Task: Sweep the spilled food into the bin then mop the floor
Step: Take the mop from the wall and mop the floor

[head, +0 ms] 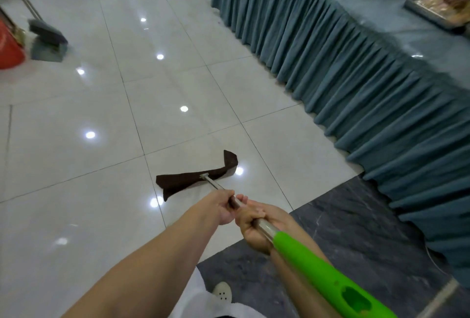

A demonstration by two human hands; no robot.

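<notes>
Mop [218, 185] gripped by both hands, cloth on floor [76, 165]

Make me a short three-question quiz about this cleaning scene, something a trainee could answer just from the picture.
1. True or false: both hands grip the mop handle.
2. Which hand sits farther down the handle, nearer the brown mop cloth: left hand or right hand?
3. Where does the broom stand?
A. On the blue-skirted table
B. On the white tiled floor at far left, beside the red bin
C. Under the mop cloth

Key:
1. True; fingers of both hands curl round the handle.
2. Left hand.
3. B.
</notes>
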